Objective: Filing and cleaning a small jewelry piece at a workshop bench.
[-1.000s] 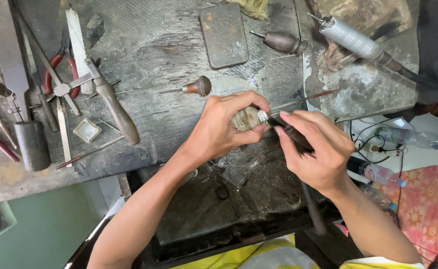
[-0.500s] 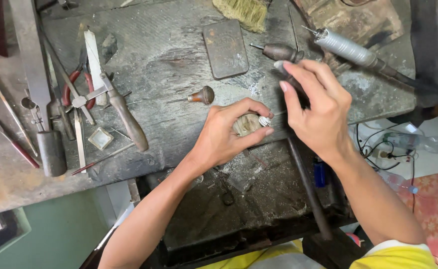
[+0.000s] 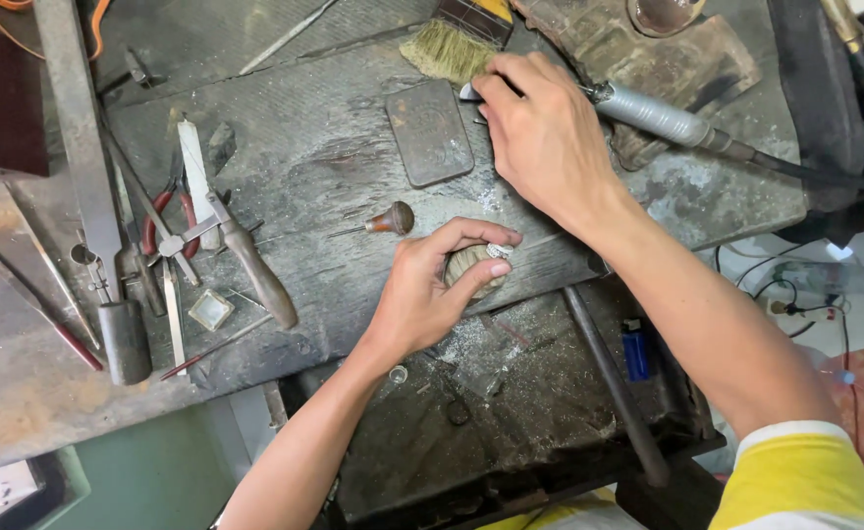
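Observation:
My left hand (image 3: 417, 299) grips a small round wooden holder (image 3: 463, 267) against the front edge of the worn bench (image 3: 334, 167). A tiny silver piece (image 3: 499, 251) sits on top of the holder, pinched by thumb and forefinger. My right hand (image 3: 545, 137) reaches to the far side of the bench, just below a bristle brush (image 3: 447, 49). Its fingers curl over a hand tool whose metal tip (image 3: 466, 92) pokes out to the left; the rest of that tool is hidden under the hand.
A grey rotary handpiece (image 3: 653, 116) with a black cable lies right of my right hand. A dark metal plate (image 3: 430, 132) and a knob-handled graver (image 3: 393, 218) lie mid-bench. Red pliers (image 3: 172, 211), files and a hammer crowd the left. A blue lighter (image 3: 635, 353) lies in the lower tray.
My right hand left the holder, where it worked with a dark tool, and moved up and away to the far side by the brush. My left hand kept hold of the holder.

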